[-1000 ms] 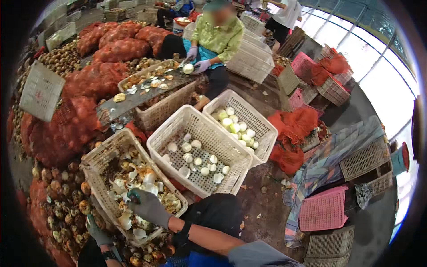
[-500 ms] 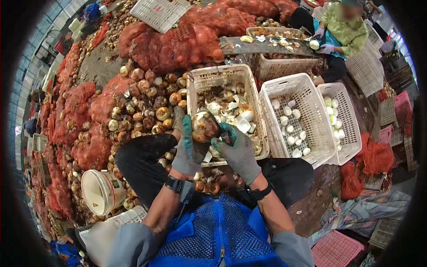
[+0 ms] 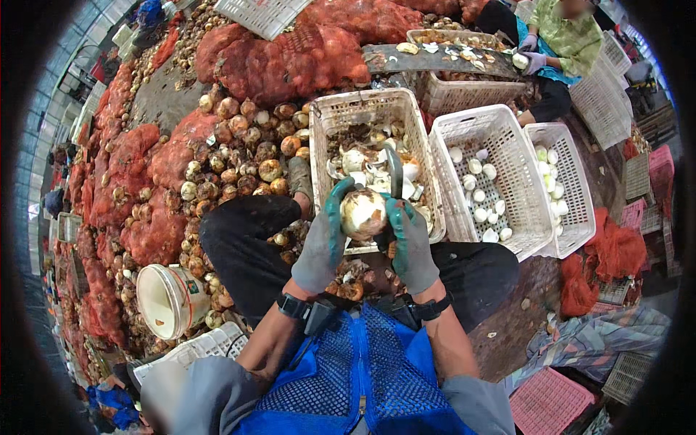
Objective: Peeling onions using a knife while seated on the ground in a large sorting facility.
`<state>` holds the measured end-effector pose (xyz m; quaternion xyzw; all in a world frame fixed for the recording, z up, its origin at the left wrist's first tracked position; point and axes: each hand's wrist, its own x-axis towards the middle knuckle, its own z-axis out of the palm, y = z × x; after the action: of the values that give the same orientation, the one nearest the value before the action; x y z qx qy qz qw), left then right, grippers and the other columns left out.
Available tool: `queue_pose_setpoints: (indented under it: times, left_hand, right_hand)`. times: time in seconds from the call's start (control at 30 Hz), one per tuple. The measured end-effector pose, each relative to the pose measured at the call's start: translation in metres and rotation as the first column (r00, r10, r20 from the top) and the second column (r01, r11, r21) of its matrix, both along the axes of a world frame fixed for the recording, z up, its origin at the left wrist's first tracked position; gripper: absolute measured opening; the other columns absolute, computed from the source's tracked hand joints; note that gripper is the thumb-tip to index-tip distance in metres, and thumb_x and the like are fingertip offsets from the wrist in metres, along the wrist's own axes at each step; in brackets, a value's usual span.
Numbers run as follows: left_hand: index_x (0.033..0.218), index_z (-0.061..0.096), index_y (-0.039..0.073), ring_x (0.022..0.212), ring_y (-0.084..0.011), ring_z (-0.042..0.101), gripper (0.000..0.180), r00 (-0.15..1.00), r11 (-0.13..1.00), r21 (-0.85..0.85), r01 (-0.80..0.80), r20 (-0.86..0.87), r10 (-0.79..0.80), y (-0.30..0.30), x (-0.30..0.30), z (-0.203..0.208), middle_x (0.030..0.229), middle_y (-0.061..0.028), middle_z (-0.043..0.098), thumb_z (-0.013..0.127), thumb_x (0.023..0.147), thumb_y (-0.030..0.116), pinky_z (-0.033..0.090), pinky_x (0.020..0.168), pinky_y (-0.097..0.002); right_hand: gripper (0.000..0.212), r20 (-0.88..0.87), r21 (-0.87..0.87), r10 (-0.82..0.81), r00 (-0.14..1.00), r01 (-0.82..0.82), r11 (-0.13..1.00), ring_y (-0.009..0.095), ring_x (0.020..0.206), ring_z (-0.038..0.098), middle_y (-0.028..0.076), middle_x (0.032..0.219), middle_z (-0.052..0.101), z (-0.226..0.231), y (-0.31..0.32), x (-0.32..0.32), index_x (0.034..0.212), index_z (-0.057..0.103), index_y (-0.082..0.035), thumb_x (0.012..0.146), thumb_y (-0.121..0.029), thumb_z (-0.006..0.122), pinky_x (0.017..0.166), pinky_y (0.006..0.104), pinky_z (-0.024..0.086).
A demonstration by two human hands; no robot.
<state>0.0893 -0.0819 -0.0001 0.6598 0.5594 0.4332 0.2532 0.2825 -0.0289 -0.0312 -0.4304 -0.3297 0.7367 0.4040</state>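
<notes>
Both hands wear grey gloves with green-coated fingers. My left hand is closed around the side of a large onion, pale on top with patches of brown skin. Against the onion's other side is my right hand, its fingers wrapped round the handle of a curved knife. The dark blade rises beyond the onion, over the near part of a white plastic crate. Pale and brown onion peelings lie in that crate. Most of the knife's handle is hidden by my glove.
To the right stand a white crate with several peeled onions and a narrower one with more. Unpeeled onions and red mesh sacks cover the left and far side. A white bucket is beside my left knee. A co-worker sits far right.
The onion has turned from its dark, skin-covered side to a pale face. My right hand has come up beside it, and the knife blade now points away from me. The view has shifted slightly.
</notes>
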Motion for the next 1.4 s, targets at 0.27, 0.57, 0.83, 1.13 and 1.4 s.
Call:
queue_pose_setpoints:
  times: [0.27,0.57,0.83,1.13,1.4]
  left_hand:
    - [0.172,0.030,0.001,0.145,-0.0213,0.052,0.077,0.515,0.971,-0.240,0.005,0.833,0.203,-0.004,0.036,0.000,0.160,-0.0114,0.054,0.064,0.113,0.035,0.039,0.126,-0.0384]
    - [0.161,0.045,0.002,0.136,-0.0253,0.065,0.054,-0.217,0.910,-0.085,0.407,0.958,0.187,-0.019,0.014,-0.058,0.151,-0.0114,0.064,0.059,0.117,0.029,0.053,0.118,-0.0389]
    - [0.169,0.033,0.003,0.135,-0.0239,0.066,0.087,0.417,0.971,-0.224,0.081,0.893,0.171,-0.006,0.042,-0.005,0.152,-0.0153,0.062,0.074,0.107,0.047,0.056,0.114,-0.0395]
    - [0.171,0.029,0.005,0.137,-0.0242,0.064,0.085,0.340,0.964,-0.258,0.057,0.913,0.224,0.001,0.051,-0.013,0.157,-0.0141,0.058,0.073,0.109,0.041,0.053,0.117,-0.0407]
    - [0.170,0.034,0.009,0.142,-0.0246,0.061,0.081,0.403,0.966,-0.251,0.066,0.892,0.204,0.000,0.033,-0.010,0.157,-0.0097,0.058,0.073,0.108,0.043,0.051,0.120,-0.0420]
  right_hand:
    - [0.048,-0.375,0.070,-0.012,0.927,0.041,0.997,0.018,0.117,0.074,0.008,0.130,0.075,0.020,-0.009,0.007,0.146,0.063,0.002,0.111,-0.030,0.071,0.096,0.0367,0.064]
    - [0.045,0.010,0.123,0.107,0.994,-0.108,0.987,0.007,0.090,0.062,0.001,0.111,0.071,0.020,0.004,0.018,0.147,0.064,0.003,0.103,-0.005,0.070,0.080,0.0260,0.052]
    - [0.042,0.054,0.257,0.062,0.997,-0.074,0.964,0.008,0.092,0.065,0.001,0.109,0.073,-0.008,0.000,0.009,0.142,0.067,0.002,0.102,-0.011,0.076,0.083,0.0271,0.056]
    - [0.036,-0.048,0.122,0.035,0.998,-0.028,0.992,0.012,0.099,0.071,0.003,0.115,0.076,-0.015,0.001,0.001,0.137,0.070,0.002,0.107,-0.017,0.074,0.090,0.0316,0.059]
    - [0.042,0.448,0.391,-0.009,0.894,-0.187,0.901,0.024,0.097,0.075,0.015,0.108,0.075,0.010,-0.005,0.005,0.136,0.068,0.003,0.101,-0.018,0.078,0.090,0.0412,0.060]
